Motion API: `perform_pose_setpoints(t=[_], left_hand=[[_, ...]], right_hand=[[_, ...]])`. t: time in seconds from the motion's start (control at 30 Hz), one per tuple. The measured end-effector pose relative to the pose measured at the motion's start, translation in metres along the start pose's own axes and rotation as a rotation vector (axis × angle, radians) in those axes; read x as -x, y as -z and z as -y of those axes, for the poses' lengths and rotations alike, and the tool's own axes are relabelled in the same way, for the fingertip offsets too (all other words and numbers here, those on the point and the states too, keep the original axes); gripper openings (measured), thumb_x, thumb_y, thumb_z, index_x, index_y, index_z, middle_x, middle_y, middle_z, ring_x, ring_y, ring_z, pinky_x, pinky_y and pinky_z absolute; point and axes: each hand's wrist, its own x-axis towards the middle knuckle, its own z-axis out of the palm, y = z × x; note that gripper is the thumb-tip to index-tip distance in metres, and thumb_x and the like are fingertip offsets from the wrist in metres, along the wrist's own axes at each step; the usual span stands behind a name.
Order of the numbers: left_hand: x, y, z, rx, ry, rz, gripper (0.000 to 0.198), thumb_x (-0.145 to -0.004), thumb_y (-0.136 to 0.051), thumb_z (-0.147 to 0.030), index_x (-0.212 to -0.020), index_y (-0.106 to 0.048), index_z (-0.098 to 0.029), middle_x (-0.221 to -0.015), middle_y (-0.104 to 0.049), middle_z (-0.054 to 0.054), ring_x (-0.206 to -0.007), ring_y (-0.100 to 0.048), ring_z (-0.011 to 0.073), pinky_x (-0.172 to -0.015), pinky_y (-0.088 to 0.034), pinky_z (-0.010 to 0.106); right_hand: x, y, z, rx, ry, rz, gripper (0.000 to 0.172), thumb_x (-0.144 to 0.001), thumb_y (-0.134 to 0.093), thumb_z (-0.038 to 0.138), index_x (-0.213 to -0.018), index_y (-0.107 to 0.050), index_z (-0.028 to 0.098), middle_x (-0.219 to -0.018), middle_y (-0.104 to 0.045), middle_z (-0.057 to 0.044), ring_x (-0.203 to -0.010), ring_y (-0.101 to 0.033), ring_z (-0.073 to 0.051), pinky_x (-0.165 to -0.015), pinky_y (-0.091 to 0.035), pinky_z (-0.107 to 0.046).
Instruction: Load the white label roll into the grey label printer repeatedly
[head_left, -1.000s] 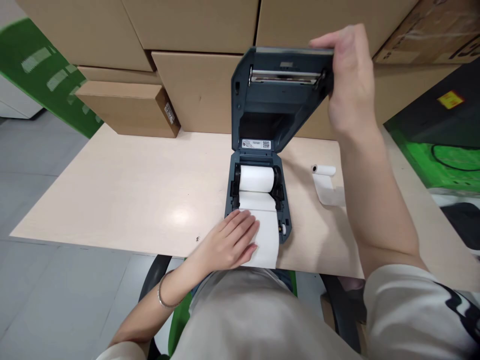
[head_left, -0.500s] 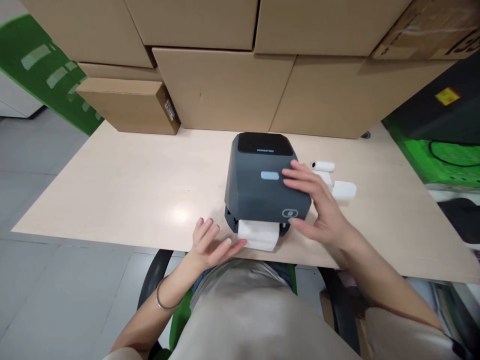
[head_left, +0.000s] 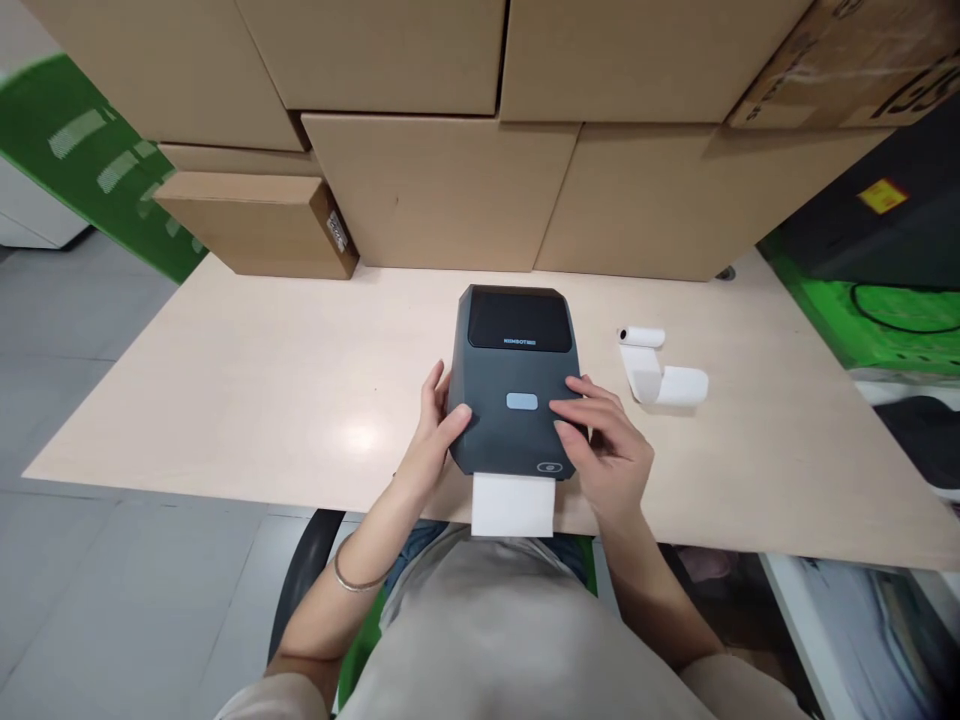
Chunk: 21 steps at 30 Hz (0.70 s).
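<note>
The dark grey label printer (head_left: 491, 440) stands near the table's front edge with its lid down. A strip of white label paper (head_left: 513, 505) sticks out of its front slot, toward me. My left hand (head_left: 437, 430) grips the printer's left side, thumb on the lid edge and fingers along the wall. At the right edge is my right hand (head_left: 611, 440), its bent fingers apart and their tips at the lid, near the light blue button (head_left: 522, 401). It holds nothing that I can see.
A partly unrolled white paper roll (head_left: 643, 337) lies on the table (head_left: 262, 400) right of the printer. Stacked cardboard boxes (head_left: 442, 195) wall off the back. A flat carton (head_left: 247, 225) stands at the back left. Beneath me is a chair with a black armrest (head_left: 304, 560).
The printer's lid has gone down fully and its front gap has closed. My left hand has moved up onto the printer's left side. My right hand has shifted left and down along the lid.
</note>
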Motion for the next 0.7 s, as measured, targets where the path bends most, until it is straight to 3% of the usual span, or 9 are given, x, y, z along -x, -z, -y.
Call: perform_pose_setpoints(t=[0.07, 0.13, 0.2, 0.3, 0.53, 0.7], left_hand=[[-0.004, 0.001, -0.009, 0.022, 0.067, 0.030, 0.101, -0.094, -0.065, -0.075, -0.171, -0.014, -0.035, -0.182, -0.029, 0.014, -0.165, -0.040, 0.0377, -0.128, -0.050, 0.057], [-0.004, 0.001, -0.014, 0.018, 0.088, 0.055, 0.099, -0.093, -0.069, -0.068, -0.171, -0.019, -0.033, -0.182, -0.031, 0.012, -0.165, -0.041, 0.0389, -0.125, -0.053, 0.057], [-0.003, 0.001, -0.015, 0.034, 0.085, 0.102, 0.093, -0.095, -0.068, -0.065, -0.171, -0.025, -0.032, -0.182, -0.033, 0.011, -0.165, -0.041, 0.0392, -0.124, -0.055, 0.056], [-0.002, -0.001, -0.011, 0.068, 0.038, 0.143, 0.089, -0.097, -0.063, -0.065, -0.171, -0.029, -0.030, -0.181, -0.036, 0.009, -0.165, -0.041, 0.0385, -0.123, -0.056, 0.055], [-0.004, -0.001, -0.009, 0.108, 0.005, 0.101, 0.092, -0.088, -0.074, -0.064, -0.166, -0.040, -0.028, -0.175, -0.046, 0.011, -0.160, -0.048, 0.0399, -0.124, -0.054, 0.056], [-0.004, 0.001, -0.012, 0.119, -0.004, 0.122, 0.095, -0.090, -0.073, -0.064, -0.169, -0.036, -0.028, -0.178, -0.041, 0.011, -0.163, -0.043, 0.0391, -0.127, -0.052, 0.056]], right_hand=[[0.006, -0.002, -0.006, 0.009, -0.106, -0.057, 0.060, -0.101, -0.071, 0.030, -0.158, -0.053, 0.034, -0.135, -0.075, -0.011, -0.136, -0.070, -0.031, -0.121, -0.053, -0.064], [0.013, -0.003, -0.015, 0.024, -0.262, -0.029, 0.082, -0.103, -0.067, 0.040, -0.173, -0.027, 0.029, -0.166, -0.053, -0.019, -0.154, -0.054, -0.035, -0.122, -0.051, -0.066], [0.021, -0.004, -0.022, -0.042, -0.399, 0.113, 0.080, -0.108, -0.053, 0.043, -0.177, -0.016, 0.027, -0.176, -0.039, -0.020, -0.160, -0.047, -0.035, -0.117, -0.056, -0.063], [0.026, -0.006, -0.022, -0.222, -0.503, 0.258, 0.070, -0.112, -0.036, 0.037, -0.177, -0.016, 0.025, -0.171, -0.048, -0.019, -0.153, -0.057, -0.032, -0.108, -0.064, -0.056], [0.017, -0.006, -0.002, -0.269, -0.495, 0.261, 0.072, -0.109, -0.035, 0.029, -0.178, -0.016, 0.025, -0.175, -0.045, -0.014, -0.155, -0.055, -0.031, -0.114, -0.061, -0.053], [0.025, -0.003, -0.014, -0.287, -0.536, 0.277, 0.069, -0.110, -0.036, 0.035, -0.176, -0.021, 0.025, -0.174, -0.045, -0.015, -0.155, -0.055, -0.033, -0.113, -0.062, -0.056]])
